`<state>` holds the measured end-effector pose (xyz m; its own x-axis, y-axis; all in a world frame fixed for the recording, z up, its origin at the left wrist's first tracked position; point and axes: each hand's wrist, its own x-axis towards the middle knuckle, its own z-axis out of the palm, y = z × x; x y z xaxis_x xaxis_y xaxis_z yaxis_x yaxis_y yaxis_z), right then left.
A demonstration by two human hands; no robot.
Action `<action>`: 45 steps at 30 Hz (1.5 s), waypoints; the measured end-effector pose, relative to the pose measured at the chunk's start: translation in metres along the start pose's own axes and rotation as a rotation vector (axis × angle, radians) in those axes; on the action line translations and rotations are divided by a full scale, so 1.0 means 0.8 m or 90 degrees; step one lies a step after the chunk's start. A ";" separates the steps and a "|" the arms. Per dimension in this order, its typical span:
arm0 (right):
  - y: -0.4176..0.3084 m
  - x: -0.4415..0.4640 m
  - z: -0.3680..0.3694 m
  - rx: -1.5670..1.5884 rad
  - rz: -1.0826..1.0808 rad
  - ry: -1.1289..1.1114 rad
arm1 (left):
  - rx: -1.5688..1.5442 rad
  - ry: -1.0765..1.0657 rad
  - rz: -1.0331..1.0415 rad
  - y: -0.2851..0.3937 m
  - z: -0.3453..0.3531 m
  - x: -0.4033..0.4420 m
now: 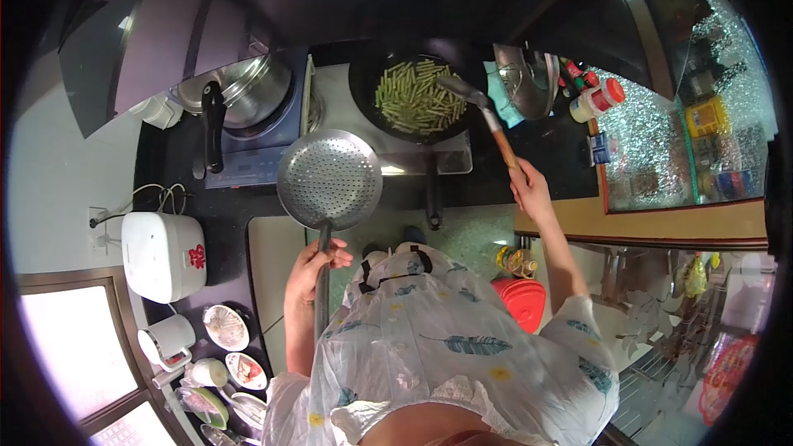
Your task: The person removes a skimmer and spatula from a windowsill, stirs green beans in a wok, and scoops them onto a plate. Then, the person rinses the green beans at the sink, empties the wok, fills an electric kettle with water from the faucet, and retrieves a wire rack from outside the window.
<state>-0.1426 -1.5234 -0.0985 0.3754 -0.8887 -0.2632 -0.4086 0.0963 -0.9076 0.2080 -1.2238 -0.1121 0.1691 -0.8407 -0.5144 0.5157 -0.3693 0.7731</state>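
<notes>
My left hand (318, 266) grips the dark handle of a perforated metal skimmer (330, 179), whose round bowl hangs in front of the stove. With my right hand (529, 187) I hold a spatula (497, 132) by its wooden handle end. The spatula's blade touches the right side of the cut green beans (420, 97). Those short pieces lie spread in a dark wok (361, 92) on the stove. The wok's black handle (434, 190) points toward me, and neither hand is on it.
A steel pot (258, 92) with a black handle sits on the induction cooker (248, 167) at left. Left of me stand a white appliance (163, 256) and several dishes (225, 328). Bottles with red lids (596, 99) are at right, and a red bin (520, 304) is below.
</notes>
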 end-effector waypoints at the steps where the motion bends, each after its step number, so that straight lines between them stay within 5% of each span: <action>1: 0.001 -0.012 -0.011 0.022 -0.006 0.022 | -0.004 -0.001 -0.001 0.000 0.005 0.002; 10: 0.101 -0.048 -0.159 0.033 0.182 0.006 | 0.013 0.030 0.017 0.019 0.039 0.023; 22: 0.215 0.129 -0.140 -0.201 -0.026 -0.239 | -0.001 0.092 0.065 0.007 0.089 0.017; 25: 0.258 0.173 -0.138 -0.388 -0.239 -0.186 | 0.016 0.139 0.093 0.010 0.106 -0.003; 31: 0.167 0.140 -0.081 -0.946 -0.308 -0.020 | -0.106 0.132 0.100 -0.028 0.100 -0.010; 33: 0.130 0.126 -0.065 -0.802 -0.165 -0.289 | -0.116 0.161 0.094 -0.037 0.105 -0.019; 35: 0.024 0.062 -0.009 -0.364 0.114 -0.551 | -0.142 0.171 0.114 -0.047 0.109 -0.029; 39: -0.071 -0.020 0.085 -0.134 -0.033 -0.893 | -0.187 0.207 0.160 -0.061 0.110 -0.052; 45: -0.117 -0.131 0.245 -0.030 -0.122 -1.030 | -0.180 0.352 0.357 -0.054 0.111 -0.108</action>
<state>0.0195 -1.3518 -0.0498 0.8413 0.4885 -0.2314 -0.2682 0.0057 -0.9633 0.0967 -1.1704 -0.0686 0.8132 -0.5278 -0.2453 0.4107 0.2216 0.8844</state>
